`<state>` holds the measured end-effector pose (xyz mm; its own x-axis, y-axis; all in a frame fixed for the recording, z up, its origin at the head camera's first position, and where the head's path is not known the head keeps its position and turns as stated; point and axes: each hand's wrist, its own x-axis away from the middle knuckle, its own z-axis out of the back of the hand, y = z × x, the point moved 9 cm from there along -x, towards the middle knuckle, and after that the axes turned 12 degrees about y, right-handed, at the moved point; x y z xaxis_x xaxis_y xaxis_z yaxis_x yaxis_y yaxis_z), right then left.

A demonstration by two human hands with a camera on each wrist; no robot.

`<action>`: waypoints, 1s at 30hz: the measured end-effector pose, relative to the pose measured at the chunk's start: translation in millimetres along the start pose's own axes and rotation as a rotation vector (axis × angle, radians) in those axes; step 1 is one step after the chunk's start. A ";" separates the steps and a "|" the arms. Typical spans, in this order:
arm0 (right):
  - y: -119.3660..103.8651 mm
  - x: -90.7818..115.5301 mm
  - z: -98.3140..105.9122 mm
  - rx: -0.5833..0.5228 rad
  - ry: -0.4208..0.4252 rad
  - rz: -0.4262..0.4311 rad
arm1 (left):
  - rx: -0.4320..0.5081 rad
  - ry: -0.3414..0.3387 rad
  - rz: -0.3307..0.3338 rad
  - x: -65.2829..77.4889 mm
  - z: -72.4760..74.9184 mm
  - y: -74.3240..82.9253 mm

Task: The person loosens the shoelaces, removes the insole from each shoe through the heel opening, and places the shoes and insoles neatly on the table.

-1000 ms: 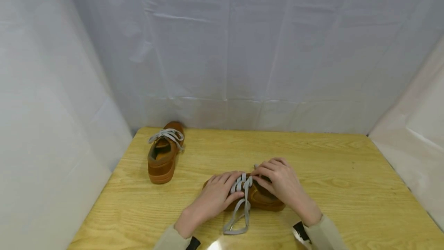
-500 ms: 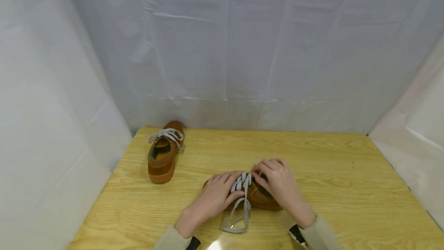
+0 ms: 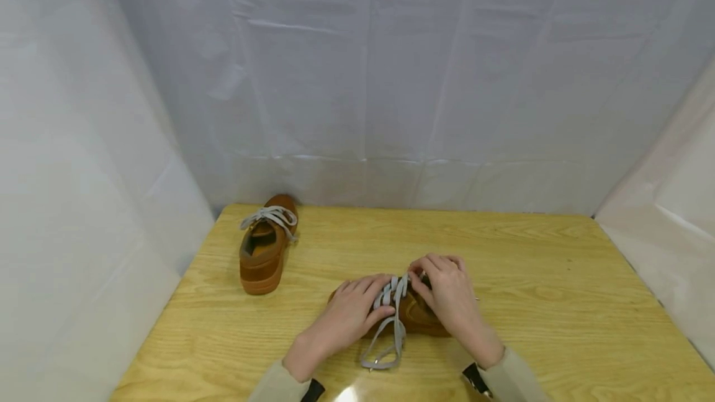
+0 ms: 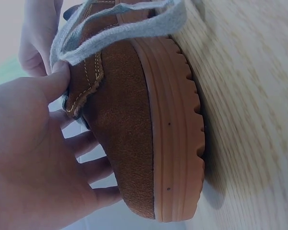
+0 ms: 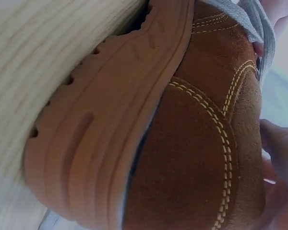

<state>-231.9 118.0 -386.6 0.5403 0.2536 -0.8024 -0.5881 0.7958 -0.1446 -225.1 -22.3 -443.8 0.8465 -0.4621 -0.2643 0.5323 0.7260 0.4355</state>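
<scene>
My left hand (image 3: 343, 318) lies over the front of the near brown shoe (image 3: 416, 316), fingers bent loosely over the top to the far side, thumb on the near side by the lacing, so the shoe's forefoot sits in my hold. Left wrist view: thumb tip touches the grey lace (image 4: 129, 31) at the edge of the lacing, the other fingers spread past the toe part. My right hand (image 3: 447, 293) is over the shoe opening, fingers bent, thumb and index nearly together, pinching lace by the top of the lacing; the exact contact is too small to make out. Right wrist view shows only part of that hand, beside the collar at the heel end.

Near shoe is upright on the wood-grain table (image 3: 530, 278), sole down, toe to the left, heel to the right, close to me. Brown suede, yellow double stitching, thick tan sole (image 4: 175, 124). One lace run drops down the near side and makes a loop on the table, with a shiny tip.

Second brown shoe (image 3: 261, 268) stands at the back left, well apart from my hands, toe pointing away, grey laces looped on top. Pale sheeting (image 3: 419, 79) rises behind the table. Beige sleeves (image 3: 277, 383) on both arms, black bands at the cuffs.
</scene>
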 end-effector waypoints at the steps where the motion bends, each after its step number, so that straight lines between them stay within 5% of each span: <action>1: 0.2 -0.6 0.6 -0.012 0.004 0.006 | 0.001 -0.004 0.000 0.0 -0.4 -0.2; 10: 0.5 -3.8 4.9 -0.188 -0.046 0.128 | 0.001 -0.013 0.005 0.4 -2.4 -2.1; 18: -1.6 -4.3 6.7 -0.136 -0.042 0.196 | -0.005 -0.021 0.015 0.2 -2.2 -1.8; 23: -0.4 -3.6 4.0 -0.055 -0.041 0.151 | -0.004 -0.028 0.016 0.2 -1.8 -1.3; 30: 7.5 -1.2 0.3 0.031 -0.021 -0.027 | 0.006 -0.032 0.020 -0.8 -1.8 -2.0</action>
<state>-236.8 123.9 -386.6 0.5682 0.2427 -0.7863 -0.5541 0.8193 -0.1475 -226.9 -22.5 -446.0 0.8561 -0.4639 -0.2277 0.5152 0.7320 0.4457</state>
